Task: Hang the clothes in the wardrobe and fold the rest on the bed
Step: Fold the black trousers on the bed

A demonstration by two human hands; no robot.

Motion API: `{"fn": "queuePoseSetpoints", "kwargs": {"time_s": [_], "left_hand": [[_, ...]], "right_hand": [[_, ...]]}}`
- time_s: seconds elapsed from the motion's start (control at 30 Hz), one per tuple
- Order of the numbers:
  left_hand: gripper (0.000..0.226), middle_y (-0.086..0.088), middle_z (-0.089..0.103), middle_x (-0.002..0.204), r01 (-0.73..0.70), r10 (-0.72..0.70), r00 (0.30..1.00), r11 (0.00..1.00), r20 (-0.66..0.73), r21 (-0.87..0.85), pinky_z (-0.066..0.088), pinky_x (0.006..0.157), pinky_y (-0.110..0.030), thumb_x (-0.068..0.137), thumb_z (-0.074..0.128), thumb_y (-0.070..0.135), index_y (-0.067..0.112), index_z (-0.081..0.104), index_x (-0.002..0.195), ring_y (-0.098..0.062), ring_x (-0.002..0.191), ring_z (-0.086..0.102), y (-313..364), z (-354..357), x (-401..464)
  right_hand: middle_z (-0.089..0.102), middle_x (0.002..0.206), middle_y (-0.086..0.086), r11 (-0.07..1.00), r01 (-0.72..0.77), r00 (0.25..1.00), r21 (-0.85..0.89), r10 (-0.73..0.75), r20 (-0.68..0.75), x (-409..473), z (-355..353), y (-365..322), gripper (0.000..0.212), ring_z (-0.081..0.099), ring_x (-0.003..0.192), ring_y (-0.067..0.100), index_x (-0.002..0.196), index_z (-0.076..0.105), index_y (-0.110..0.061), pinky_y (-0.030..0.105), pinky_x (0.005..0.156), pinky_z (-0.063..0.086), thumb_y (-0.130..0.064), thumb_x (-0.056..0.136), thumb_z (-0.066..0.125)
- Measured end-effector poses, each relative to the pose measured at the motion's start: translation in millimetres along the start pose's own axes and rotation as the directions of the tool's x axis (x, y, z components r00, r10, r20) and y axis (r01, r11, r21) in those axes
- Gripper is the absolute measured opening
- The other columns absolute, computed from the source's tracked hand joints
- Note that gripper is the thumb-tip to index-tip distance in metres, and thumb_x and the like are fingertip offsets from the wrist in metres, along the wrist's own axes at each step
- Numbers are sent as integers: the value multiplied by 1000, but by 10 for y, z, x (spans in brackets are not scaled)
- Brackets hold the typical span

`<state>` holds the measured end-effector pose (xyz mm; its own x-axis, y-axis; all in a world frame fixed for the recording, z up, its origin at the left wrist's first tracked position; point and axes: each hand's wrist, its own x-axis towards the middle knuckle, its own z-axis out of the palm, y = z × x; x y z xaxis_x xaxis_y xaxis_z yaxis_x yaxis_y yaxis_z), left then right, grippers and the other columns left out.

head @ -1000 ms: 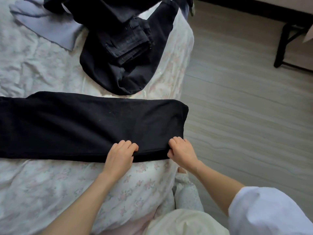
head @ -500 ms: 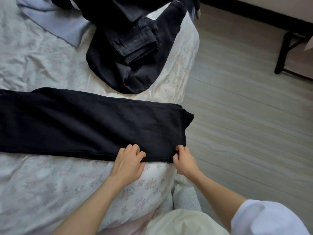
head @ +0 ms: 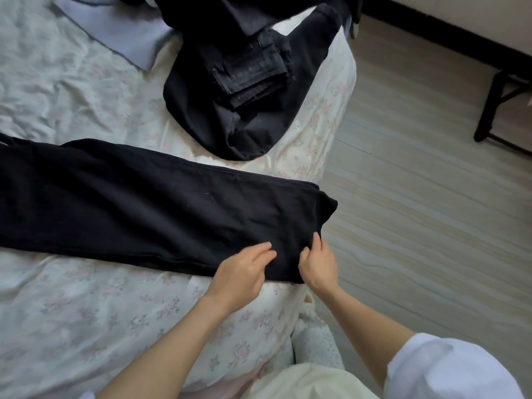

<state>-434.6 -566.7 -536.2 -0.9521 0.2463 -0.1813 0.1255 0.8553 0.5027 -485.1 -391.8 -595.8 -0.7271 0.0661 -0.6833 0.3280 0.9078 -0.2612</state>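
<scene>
Head view: we have black trousers (head: 138,203) laid flat across the bed (head: 86,312). Left hand (head: 244,272) rests on them, fingers loosely apart; right hand (head: 318,263) pinches the right end. Risk: that end overhangs the edge, so a careless fold could drag it off.

Your left hand (head: 244,272) is motion-blurred. Left of it, the trousers (head: 138,208) run off frame; pile (head: 247,82) beyond cropped.

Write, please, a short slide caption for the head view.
Both hands, left and right, on long black trousers spread across the floral bed.
</scene>
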Motion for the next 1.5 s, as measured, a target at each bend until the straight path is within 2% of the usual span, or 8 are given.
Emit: {"fn": "queuePoseSetpoints", "kwargs": {"time_s": [0.1,0.23,0.37,0.47,0.7,0.83,1.13,1.5], "left_hand": [[52,-14,51,138,327,-283,912,939,-297,109,38,102,-51,78,67,7,11,57,129,-32,131,45,-272,-205,72],[68,-12,-6,159,730,-723,683,672,-103,126,4,109,-67,95,39,42,30,3,151,-34,144,-12,-795,-263,-102],[66,-7,-14,158,674,-710,699,693,83,256,8,109,-63,95,28,53,36,-7,149,-33,144,-15,-802,-54,-581],[63,-11,31,152,620,-627,779,775,28,119,41,96,-57,85,63,36,24,41,143,-36,139,29,-721,-120,-836],[51,3,24,156,823,-807,567,562,-165,82,17,108,-55,97,40,40,25,35,145,-25,145,13,-1587,-572,-984],[58,-3,-3,160,930,-932,328,347,-153,-121,7,115,-47,99,27,43,26,8,151,-22,146,-8,-2171,-753,-1044],[64,-20,33,144,464,-891,-444,-144,-89,-874,34,101,-49,91,56,31,7,28,143,-39,128,32,-3312,-1445,-961],[49,-8,46,136,169,-856,-511,-187,76,-968,40,100,-43,99,41,36,8,33,138,-34,124,46,-4086,-1499,-1273]], "right_hand": [[22,155,6,872,469,860,-142,-487,-152,-69,-90,-416,54,20,143,23,148,24,-20,49,117,15,-22,95,33],[26,155,4,371,808,466,-459,-878,111,-82,10,-945,54,22,143,27,146,30,-28,60,112,14,-30,92,33],[-1,160,-4,465,667,710,-582,-634,307,-56,73,-964,59,-3,146,29,151,3,-31,54,115,11,-37,98,29],[10,159,5,549,514,825,-659,-528,204,-185,-23,-1025,58,11,144,32,150,14,-20,49,114,18,-37,97,30],[30,153,8,157,813,410,-560,-838,359,-368,249,-2283,54,22,143,29,146,33,-19,57,113,14,-25,93,45],[1,159,6,91,791,418,-605,-802,426,-157,528,-2915,56,-6,146,27,151,8,-24,54,113,-6,-35,99,27],[1,159,7,-58,781,290,-622,-848,444,110,910,-3855,57,-6,146,31,151,8,-27,57,106,-20,-41,97,21],[-14,157,-7,-225,729,242,-647,-799,551,547,1293,-4618,54,-18,144,19,141,-22,-40,55,109,-21,-53,91,-7]]}}
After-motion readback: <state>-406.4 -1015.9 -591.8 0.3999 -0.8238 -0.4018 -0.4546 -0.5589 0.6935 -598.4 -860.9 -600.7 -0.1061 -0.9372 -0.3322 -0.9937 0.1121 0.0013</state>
